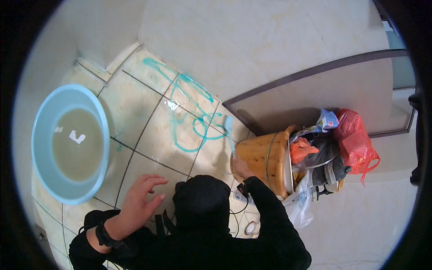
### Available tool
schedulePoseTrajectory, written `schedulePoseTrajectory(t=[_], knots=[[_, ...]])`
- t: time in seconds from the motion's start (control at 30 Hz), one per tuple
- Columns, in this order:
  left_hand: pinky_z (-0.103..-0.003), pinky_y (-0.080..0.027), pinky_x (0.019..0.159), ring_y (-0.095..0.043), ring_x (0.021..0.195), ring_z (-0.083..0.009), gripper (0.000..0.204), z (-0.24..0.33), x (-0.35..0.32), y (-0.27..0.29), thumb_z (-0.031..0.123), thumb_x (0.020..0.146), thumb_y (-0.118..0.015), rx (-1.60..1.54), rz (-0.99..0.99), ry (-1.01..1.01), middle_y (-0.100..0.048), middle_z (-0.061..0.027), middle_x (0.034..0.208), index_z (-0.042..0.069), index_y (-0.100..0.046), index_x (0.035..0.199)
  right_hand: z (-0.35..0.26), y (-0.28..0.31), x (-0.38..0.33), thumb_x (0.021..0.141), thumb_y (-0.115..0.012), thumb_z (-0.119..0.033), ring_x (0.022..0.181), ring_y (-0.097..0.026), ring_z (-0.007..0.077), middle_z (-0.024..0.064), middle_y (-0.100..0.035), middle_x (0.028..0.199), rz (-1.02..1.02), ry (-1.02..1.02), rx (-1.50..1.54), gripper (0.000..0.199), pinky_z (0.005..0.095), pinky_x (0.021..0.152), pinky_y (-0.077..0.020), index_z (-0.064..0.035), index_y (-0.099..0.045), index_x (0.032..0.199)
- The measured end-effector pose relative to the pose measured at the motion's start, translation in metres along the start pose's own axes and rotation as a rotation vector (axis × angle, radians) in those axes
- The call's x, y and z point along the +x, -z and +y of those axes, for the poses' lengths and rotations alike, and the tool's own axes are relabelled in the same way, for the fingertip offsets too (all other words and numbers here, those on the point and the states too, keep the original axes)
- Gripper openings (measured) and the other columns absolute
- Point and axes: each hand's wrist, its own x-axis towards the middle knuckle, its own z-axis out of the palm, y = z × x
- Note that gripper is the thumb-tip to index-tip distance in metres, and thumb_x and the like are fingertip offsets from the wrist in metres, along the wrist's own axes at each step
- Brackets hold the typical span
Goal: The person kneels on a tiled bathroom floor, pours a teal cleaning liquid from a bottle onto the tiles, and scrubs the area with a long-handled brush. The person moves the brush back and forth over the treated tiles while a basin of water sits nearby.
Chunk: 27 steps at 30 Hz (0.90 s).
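My right hand is closed round the handle of a light blue brush, beside a wooden bucket. The brush head is against the tiled floor at the right end of some smeared turquoise gel; whether its bristles touch the gel, I cannot tell. Part of the grip is hidden by the hand. My left hand hovers over my knee with nothing in it, thumb and fingers apart. To its left stands a light blue basin holding cloudy water.
Bags and other items fill the bucket, including a red plastic bag and a clear bag. Behind them leans a dark-framed panel. A white bottle and a round floor drain lie by my right forearm. Walls border the corner.
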Motion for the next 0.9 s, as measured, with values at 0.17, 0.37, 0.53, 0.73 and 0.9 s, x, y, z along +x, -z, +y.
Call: schedulePoseTrajectory(t=[0.17, 0.37, 0.53, 0.73, 0.9], knots=[[-0.03, -0.047, 0.074, -0.055, 0.095, -0.0239, 0.033, 0.0, -0.002, 0.001, 0.006, 0.076, -0.061, 0.003, -0.055, 0.032, -0.055, -0.0121, 0.111, 0.007, -0.057, 0.109, -0.001, 0.005, 0.004, 0.093, -0.033, -0.032, 0.086, -0.058, 0.0459, 0.029, -0.06, 0.094, -0.056, 0.259, 0.073, 0.056, 0.0513, 0.077, -0.0448, -0.0111, -0.015, 0.141], [-0.03, -0.047, 0.074, -0.056, 0.094, -0.0235, 0.035, 0.003, -0.005, 0.003, 0.003, 0.075, -0.062, -0.009, -0.035, 0.016, -0.055, -0.0122, 0.11, 0.007, -0.057, 0.109, 0.002, 0.007, 0.013, 0.092, -0.034, -0.026, 0.082, -0.058, 0.0438, 0.0289, -0.059, 0.093, -0.016, 0.171, 0.026, 0.053, 0.0505, 0.073, -0.0448, -0.0059, -0.019, 0.139], [-0.03, -0.047, 0.075, -0.055, 0.095, -0.0232, 0.035, 0.005, -0.007, 0.006, 0.001, 0.074, -0.061, -0.018, -0.03, 0.033, -0.055, -0.0126, 0.109, 0.006, -0.057, 0.109, 0.0, 0.009, 0.01, 0.093, -0.033, -0.027, 0.081, -0.057, 0.0442, 0.0293, -0.059, 0.088, -0.005, 0.416, -0.3, 0.045, 0.049, 0.072, -0.0445, -0.0074, -0.03, 0.133], [-0.03, -0.047, 0.075, -0.055, 0.095, -0.0233, 0.035, 0.004, -0.008, 0.009, 0.001, 0.075, -0.06, -0.031, -0.036, 0.025, -0.055, -0.0124, 0.109, 0.006, -0.056, 0.11, -0.019, 0.015, -0.016, 0.091, -0.037, -0.024, 0.08, -0.059, 0.0413, 0.0256, -0.061, 0.086, 0.068, 0.076, 0.211, 0.036, 0.048, 0.069, -0.0455, -0.0081, -0.042, 0.124], [-0.03, -0.047, 0.074, -0.055, 0.095, -0.0233, 0.034, -0.001, -0.007, 0.009, 0.002, 0.077, -0.059, -0.055, -0.054, 0.02, -0.054, -0.0121, 0.109, 0.005, -0.056, 0.11, -0.063, 0.013, -0.026, 0.09, -0.04, -0.023, 0.07, -0.059, 0.0446, 0.0279, -0.06, 0.072, -0.265, 0.302, -0.091, 0.06, 0.0528, 0.067, -0.0446, -0.0127, -0.011, 0.141]])
